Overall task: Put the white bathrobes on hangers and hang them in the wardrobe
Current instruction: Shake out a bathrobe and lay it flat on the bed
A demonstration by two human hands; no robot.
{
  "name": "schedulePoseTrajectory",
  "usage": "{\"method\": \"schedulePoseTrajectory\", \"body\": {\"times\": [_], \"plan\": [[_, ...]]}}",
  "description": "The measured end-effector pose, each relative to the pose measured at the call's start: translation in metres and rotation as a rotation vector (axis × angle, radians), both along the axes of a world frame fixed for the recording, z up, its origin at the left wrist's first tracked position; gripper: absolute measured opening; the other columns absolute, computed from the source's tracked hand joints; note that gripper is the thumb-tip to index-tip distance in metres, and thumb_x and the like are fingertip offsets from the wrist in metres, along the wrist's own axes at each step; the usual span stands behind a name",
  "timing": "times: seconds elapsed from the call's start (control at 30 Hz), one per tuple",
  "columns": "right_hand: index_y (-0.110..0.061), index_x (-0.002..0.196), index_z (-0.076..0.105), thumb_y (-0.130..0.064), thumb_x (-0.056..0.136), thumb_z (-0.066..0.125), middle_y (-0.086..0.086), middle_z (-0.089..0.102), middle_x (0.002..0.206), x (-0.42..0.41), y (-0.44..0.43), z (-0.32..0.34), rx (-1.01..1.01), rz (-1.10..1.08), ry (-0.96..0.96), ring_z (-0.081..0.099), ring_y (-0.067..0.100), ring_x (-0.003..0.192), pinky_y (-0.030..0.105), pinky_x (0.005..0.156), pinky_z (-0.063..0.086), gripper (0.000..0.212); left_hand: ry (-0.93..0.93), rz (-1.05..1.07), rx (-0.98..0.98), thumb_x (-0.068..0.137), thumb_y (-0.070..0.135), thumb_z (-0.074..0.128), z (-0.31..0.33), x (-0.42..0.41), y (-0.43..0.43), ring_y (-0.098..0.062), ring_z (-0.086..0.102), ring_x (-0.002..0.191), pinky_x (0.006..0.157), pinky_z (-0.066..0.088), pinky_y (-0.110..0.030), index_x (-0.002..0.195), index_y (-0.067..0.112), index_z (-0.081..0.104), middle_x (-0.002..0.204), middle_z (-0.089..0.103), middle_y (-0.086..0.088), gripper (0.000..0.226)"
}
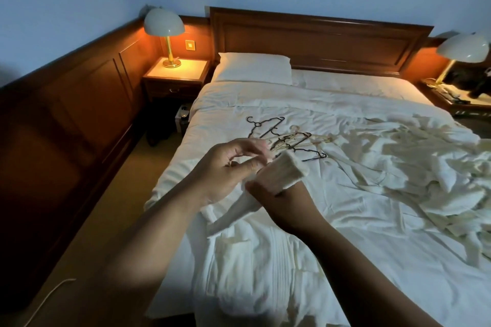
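Matt, nubbly cloth bathrobes (414,167) lie on smooth bedsheet (305,103), beside thin black hangers (268,127) and glossy wood headboard (318,40).

On the bed (239,103) before you lies a bathrobe (252,260); hangers (287,138) lie behind it, a heap of bathrobes (414,167) to their right, the pillow (253,68) beyond. Left, a lamp (164,34) tops the nightstand (176,75).

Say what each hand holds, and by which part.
The right hand grips a white bathrobe sleeve just below its cuff end. The left hand curls beside that end; whether it pinches anything cannot be told.
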State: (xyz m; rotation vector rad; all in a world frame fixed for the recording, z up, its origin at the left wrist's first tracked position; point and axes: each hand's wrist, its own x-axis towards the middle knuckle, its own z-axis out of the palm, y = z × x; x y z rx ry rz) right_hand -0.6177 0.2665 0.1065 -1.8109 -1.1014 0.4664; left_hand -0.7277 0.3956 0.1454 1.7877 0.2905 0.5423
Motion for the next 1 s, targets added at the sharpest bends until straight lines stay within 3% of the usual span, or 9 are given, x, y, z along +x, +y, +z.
{"method": "schedulePoseTrajectory", "body": {"times": [0.1, 0.27, 0.37, 0.47, 0.57, 0.67, 0.73, 0.87, 1.0], "plan": [[-0.017, 0.085, 0.069, -0.024, 0.09, 0.072, -0.005, 0.07, 0.081, 0.0, -0.008, -0.001, 0.068, -0.01, 0.024, 0.067, 0.008, 0.077, 0.03, 0.071, 0.054, 0.009, 0.007, 0.183, -0.209, 0.096, 0.032, 0.061, -0.022, -0.002, 0.008, -0.002, 0.059, 0.118, 0.1, 0.048, -0.029, 0.119, 0.027, 0.067, 0.122, 0.068, 0.015, 0.025], [-0.014, 0.092, 0.073, -0.02, 0.094, 0.068, -0.007, 0.073, 0.088, 0.0, -0.017, 0.003, 0.171, 0.096, 0.068, 0.07, 0.008, 0.086, 0.018, 0.074, 0.052, 0.008, 0.244, 0.132, -0.167, 0.096, 0.05, 0.053, -0.07, -0.006, 0.005, -0.007, 0.047, 0.132, 0.113, 0.037, -0.038, 0.135, 0.034, 0.055, 0.144, 0.052, 0.014, 0.042], [-0.017, 0.09, 0.071, -0.018, 0.095, 0.064, -0.014, 0.071, 0.087, -0.001, -0.019, 0.007, 0.237, 0.126, 0.092, 0.069, 0.004, 0.082, 0.012, 0.07, 0.047, 0.009, 0.251, 0.149, -0.473, 0.084, 0.067, 0.061, -0.089, -0.002, 0.0, -0.018, 0.047, 0.134, 0.114, 0.035, -0.042, 0.151, 0.036, 0.031, 0.156, 0.038, 0.003, 0.08], [-0.024, 0.089, 0.069, -0.024, 0.095, 0.061, -0.015, 0.07, 0.085, -0.001, -0.017, 0.008, 0.257, 0.142, 0.075, 0.068, 0.004, 0.078, 0.012, 0.068, 0.046, 0.011, 0.405, 0.012, -0.735, 0.073, 0.089, 0.05, -0.096, 0.0, 0.002, -0.031, 0.058, 0.125, 0.111, 0.038, -0.052, 0.146, 0.03, 0.043, 0.139, 0.059, -0.01, 0.094], [-0.028, 0.088, 0.07, -0.03, 0.093, 0.062, -0.014, 0.071, 0.081, 0.001, -0.014, 0.005, 0.262, 0.097, 0.096, 0.068, 0.005, 0.076, 0.016, 0.067, 0.047, 0.01, 0.236, 0.021, -0.884, 0.085, 0.077, 0.052, -0.095, 0.0, 0.0, -0.028, 0.06, 0.118, 0.103, 0.043, -0.046, 0.139, 0.016, 0.053, 0.13, 0.062, -0.014, 0.082], [-0.026, 0.087, 0.074, -0.036, 0.087, 0.068, -0.006, 0.072, 0.075, 0.007, -0.014, 0.0, 0.264, -0.04, 0.192, 0.067, 0.006, 0.067, 0.022, 0.059, 0.049, 0.012, -0.089, 0.115, -0.975, 0.078, 0.043, 0.08, -0.092, -0.002, 0.001, -0.025, 0.057, 0.084, 0.08, 0.047, -0.039, 0.119, 0.0, 0.06, 0.1, 0.054, -0.021, 0.063], [-0.02, 0.088, 0.077, -0.036, 0.084, 0.071, 0.0, 0.073, 0.076, 0.012, -0.013, 0.0, 0.267, -0.134, 0.28, 0.07, 0.009, 0.068, 0.024, 0.056, 0.053, 0.017, -0.17, 0.124, -0.947, 0.08, 0.03, 0.077, -0.089, -0.005, 0.0, -0.023, 0.062, 0.077, 0.073, 0.052, -0.035, 0.11, 0.0, 0.06, 0.09, 0.056, -0.02, 0.046], [-0.028, 0.088, 0.079, -0.046, 0.08, 0.068, -0.007, 0.077, 0.084, 0.019, -0.01, -0.003, 0.266, -0.225, 0.232, 0.073, 0.008, 0.079, 0.028, 0.069, 0.058, 0.022, -0.018, 0.054, -0.704, 0.083, 0.039, 0.077, -0.083, -0.014, -0.009, -0.043, 0.063, 0.114, 0.102, 0.046, -0.056, 0.122, -0.003, 0.064, 0.121, 0.065, -0.028, 0.058], [-0.017, 0.09, 0.079, -0.051, 0.079, 0.067, -0.003, 0.077, 0.083, 0.021, -0.006, -0.007, 0.238, -0.213, 0.264, 0.072, 0.006, 0.079, 0.034, 0.072, 0.058, 0.038, 0.163, 0.089, -0.332, 0.07, 0.054, 0.083, -0.069, -0.012, -0.019, -0.026, 0.069, 0.106, 0.1, 0.05, -0.05, 0.103, 0.014, 0.072, 0.107, 0.074, -0.01, 0.053]]}}
